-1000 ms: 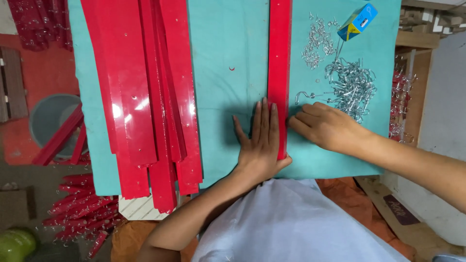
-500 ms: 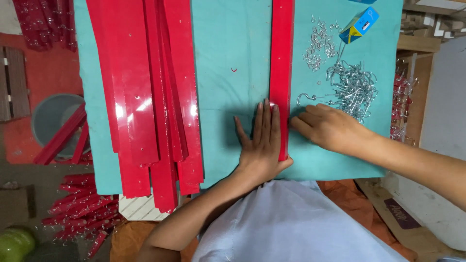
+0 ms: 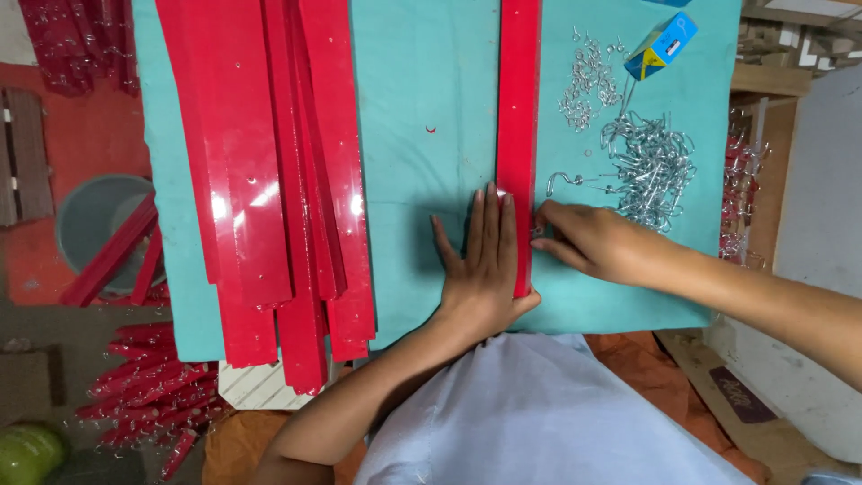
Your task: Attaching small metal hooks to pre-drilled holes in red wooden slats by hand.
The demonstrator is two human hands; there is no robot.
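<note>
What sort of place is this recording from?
Probably a small craft or assembly workshop: a stack of red strips on a teal-covered table, a heap of metal hooks, more red pieces on the floor.

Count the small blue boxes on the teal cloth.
1: a blue box with a yellow end, near the cloth's far right corner, beside the metal hooks. A blue scrap at the top edge may be another.
</note>
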